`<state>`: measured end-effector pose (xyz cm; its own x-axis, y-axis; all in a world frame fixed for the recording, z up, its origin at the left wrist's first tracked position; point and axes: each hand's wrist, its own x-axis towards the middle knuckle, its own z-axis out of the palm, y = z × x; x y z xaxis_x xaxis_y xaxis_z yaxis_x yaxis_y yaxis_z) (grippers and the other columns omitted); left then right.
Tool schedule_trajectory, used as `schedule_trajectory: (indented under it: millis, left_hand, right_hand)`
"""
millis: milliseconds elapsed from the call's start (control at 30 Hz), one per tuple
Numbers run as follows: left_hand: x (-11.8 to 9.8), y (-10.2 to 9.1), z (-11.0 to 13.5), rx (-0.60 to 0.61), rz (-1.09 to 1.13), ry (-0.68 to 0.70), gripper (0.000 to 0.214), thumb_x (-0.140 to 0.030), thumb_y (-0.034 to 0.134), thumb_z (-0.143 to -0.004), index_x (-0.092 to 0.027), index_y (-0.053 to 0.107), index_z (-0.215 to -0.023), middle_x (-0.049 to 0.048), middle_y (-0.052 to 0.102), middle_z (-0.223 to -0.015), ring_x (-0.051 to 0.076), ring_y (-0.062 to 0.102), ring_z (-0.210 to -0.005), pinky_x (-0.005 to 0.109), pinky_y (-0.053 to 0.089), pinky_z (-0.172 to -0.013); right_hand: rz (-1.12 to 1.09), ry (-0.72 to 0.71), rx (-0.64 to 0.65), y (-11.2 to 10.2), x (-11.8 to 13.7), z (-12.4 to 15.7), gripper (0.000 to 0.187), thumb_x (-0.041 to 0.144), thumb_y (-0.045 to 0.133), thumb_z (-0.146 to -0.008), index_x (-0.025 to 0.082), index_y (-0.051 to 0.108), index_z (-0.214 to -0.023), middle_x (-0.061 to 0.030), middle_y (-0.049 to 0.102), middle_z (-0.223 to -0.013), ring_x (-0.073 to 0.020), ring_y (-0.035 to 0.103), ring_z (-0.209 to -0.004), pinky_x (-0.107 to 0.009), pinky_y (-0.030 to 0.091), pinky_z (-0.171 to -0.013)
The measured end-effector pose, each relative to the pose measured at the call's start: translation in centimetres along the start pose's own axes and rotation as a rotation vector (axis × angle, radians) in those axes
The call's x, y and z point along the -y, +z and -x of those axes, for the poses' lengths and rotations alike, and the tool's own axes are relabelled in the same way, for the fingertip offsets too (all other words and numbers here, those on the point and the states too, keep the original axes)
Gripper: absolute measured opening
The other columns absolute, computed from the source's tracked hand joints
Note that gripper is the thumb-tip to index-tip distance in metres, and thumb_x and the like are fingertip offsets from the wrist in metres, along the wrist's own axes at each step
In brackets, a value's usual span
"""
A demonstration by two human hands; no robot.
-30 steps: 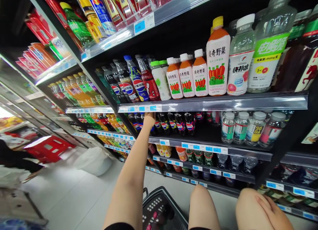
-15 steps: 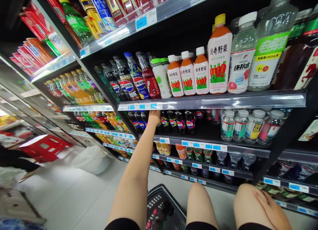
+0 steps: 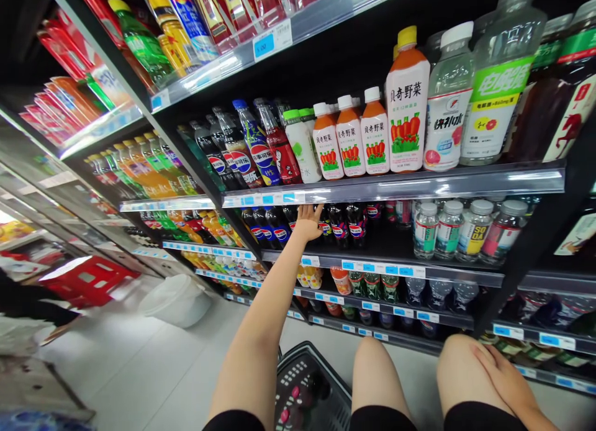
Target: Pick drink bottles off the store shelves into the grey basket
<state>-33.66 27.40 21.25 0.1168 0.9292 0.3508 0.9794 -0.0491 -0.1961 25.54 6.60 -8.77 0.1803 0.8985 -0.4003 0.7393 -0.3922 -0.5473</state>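
My left hand reaches under a shelf edge to a row of small dark cola bottles. Its fingers are spread at the bottles' upper part; I cannot tell whether they touch one. Blue-labelled cola bottles stand just left of the hand. My right hand lies with fingers stretched along my right knee and holds nothing. On the floor by my legs sits a dark shopping basket with pink-capped bottles inside.
Above the hand, a shelf edge carries carrot-labelled juice bottles and other drinks. Clear jars or bottles stand to the right at the hand's level. A white tub and a red plastic stool are on the floor at left.
My left hand has shifted right along the bottle row, and its fingers now show spread. My right hand stays on the knee. The view has tilted slightly.
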Motion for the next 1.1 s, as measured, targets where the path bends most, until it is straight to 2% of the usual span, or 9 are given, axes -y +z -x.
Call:
schedule_trajectory:
  millis: [133, 367, 433, 500, 600, 733, 900, 1000, 1100]
  left_hand:
    - [-1.3, 0.4, -0.6, -0.013, -0.005, -0.048, 0.085, -0.038, 0.077, -0.077, -0.024, 0.042, -0.154, 0.0221, 0.041, -0.152, 0.043, 0.032, -0.144, 0.056, 0.024, -0.12]
    - [-2.3, 1.2, -1.1, -0.031, 0.005, -0.144, 0.08, -0.03, 0.076, -0.08, -0.022, 0.044, -0.152, 0.0245, 0.043, -0.15, 0.043, 0.04, -0.141, 0.057, 0.024, -0.12]
    - [-2.9, 1.5, -0.6, -0.045, 0.027, -0.179, 0.091, -0.031, 0.081, -0.074, -0.018, 0.04, -0.155, 0.0277, 0.037, -0.154, 0.047, 0.032, -0.145, 0.06, 0.02, -0.121]
    - [-3.7, 1.7, 0.1, -0.073, 0.057, -0.213, 0.113, -0.035, 0.089, -0.064, -0.011, 0.03, -0.158, 0.0321, 0.025, -0.159, 0.051, 0.019, -0.15, 0.063, 0.018, -0.121]
    - [-5.2, 2.0, 1.3, -0.125, 0.114, -0.122, 0.134, -0.041, 0.094, -0.056, -0.008, 0.018, -0.161, 0.033, 0.007, -0.164, 0.05, 0.004, -0.153, 0.06, 0.02, -0.122]
    - [-6.7, 1.9, 1.8, -0.165, 0.149, 0.058, 0.133, -0.037, 0.096, -0.055, -0.02, 0.02, -0.162, 0.0249, -0.002, -0.167, 0.045, 0.007, -0.154, 0.054, 0.026, -0.122]
    - [-7.0, 1.7, 1.2, -0.169, 0.159, 0.014, 0.128, -0.036, 0.098, -0.051, -0.023, 0.031, -0.159, 0.0233, 0.004, -0.168, 0.045, 0.016, -0.153, 0.054, 0.024, -0.123]
    - [-7.1, 1.7, 0.9, -0.171, 0.145, -0.015, 0.127, -0.035, 0.097, -0.052, -0.023, 0.03, -0.159, 0.0239, 0.007, -0.167, 0.045, 0.015, -0.153, 0.057, 0.022, -0.123]
    - [-7.7, 1.7, 1.0, -0.165, 0.14, -0.037, 0.125, -0.031, 0.095, -0.055, -0.023, 0.027, -0.16, 0.0245, 0.002, -0.167, 0.046, 0.012, -0.153, 0.058, 0.023, -0.122]
  right_hand:
    - [0.036, 0.015, -0.006, -0.1, 0.2, 0.0, 0.087, 0.087, 0.033, -0.078, 0.024, 0.059, -0.133, -0.0131, 0.066, -0.133, -0.0404, 0.06, -0.124, -0.052, 0.043, -0.109]
    - [0.007, 0.005, -0.01, -0.3, -0.3, 0.1, 0.083, 0.087, 0.033, -0.079, 0.026, 0.06, -0.129, -0.0118, 0.069, -0.127, -0.0392, 0.062, -0.121, -0.051, 0.044, -0.109]
    - [-0.001, 0.001, -0.024, -0.2, -0.6, 0.0, 0.081, 0.086, 0.034, -0.08, 0.026, 0.061, -0.128, -0.0117, 0.069, -0.128, -0.0391, 0.061, -0.122, -0.051, 0.044, -0.109]
    - [-0.01, -0.008, -0.031, -0.3, -0.6, 0.1, 0.08, 0.086, 0.035, -0.08, 0.026, 0.062, -0.126, -0.011, 0.068, -0.13, -0.0389, 0.061, -0.124, -0.051, 0.044, -0.109]
    - [-0.017, -0.015, -0.026, -0.7, -0.2, 0.5, 0.079, 0.085, 0.036, -0.08, 0.027, 0.062, -0.126, -0.0099, 0.068, -0.13, -0.0382, 0.061, -0.123, -0.051, 0.044, -0.109]
    - [-0.006, -0.017, -0.014, -1.4, 0.6, 1.2, 0.077, 0.082, 0.034, -0.082, 0.026, 0.062, -0.128, -0.0101, 0.068, -0.131, -0.0368, 0.061, -0.122, -0.05, 0.042, -0.11]
    - [-0.01, 0.01, -0.032, -1.8, 0.4, 1.6, 0.08, 0.083, 0.033, -0.082, 0.024, 0.06, -0.131, -0.0117, 0.069, -0.129, -0.037, 0.063, -0.12, -0.049, 0.044, -0.109]
    - [-0.014, 0.009, -0.054, -2.0, 0.1, 1.6, 0.083, 0.083, 0.034, -0.081, 0.023, 0.06, -0.131, -0.0124, 0.069, -0.128, -0.0372, 0.063, -0.119, -0.049, 0.045, -0.108]
    - [-0.013, 0.033, -0.075, -2.2, -0.1, 1.6, 0.087, 0.085, 0.032, -0.079, 0.022, 0.062, -0.13, -0.0136, 0.068, -0.129, -0.039, 0.063, -0.12, -0.051, 0.045, -0.108]
